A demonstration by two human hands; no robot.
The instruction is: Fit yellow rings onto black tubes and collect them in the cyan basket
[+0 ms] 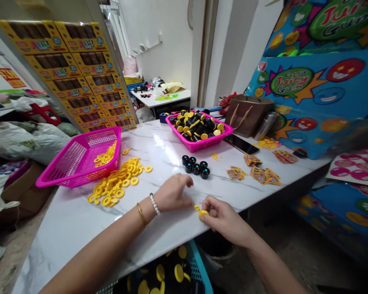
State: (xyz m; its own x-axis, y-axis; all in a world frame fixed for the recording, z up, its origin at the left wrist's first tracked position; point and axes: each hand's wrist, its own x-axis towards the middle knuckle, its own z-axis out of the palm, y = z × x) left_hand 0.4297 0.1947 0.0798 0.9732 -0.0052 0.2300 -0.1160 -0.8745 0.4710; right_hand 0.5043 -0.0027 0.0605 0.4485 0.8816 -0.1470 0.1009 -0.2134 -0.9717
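My right hand (222, 216), low over the front of the table, pinches a small yellow plastic ring piece (203, 213) between thumb and fingers. To its left is my left hand (174, 192), with thumb and fingers apart and nothing visible between them; its thumb tip comes close to the yellow piece. Just beyond the left hand stand several short black cylinders (196, 168), some with a blue dot on top. A loose pile of yellow rings (118, 181) lies on the white marbled table (159, 163), left of my hands.
A pink basket (76, 157) with some yellow rings sits left; another pink basket (199, 143) at the back holds black-and-yellow pieces. Small printed packets (265, 175), a phone (241, 143) and a brown bag (248, 114) lie right. A teal crate (199, 267) is below the table edge.
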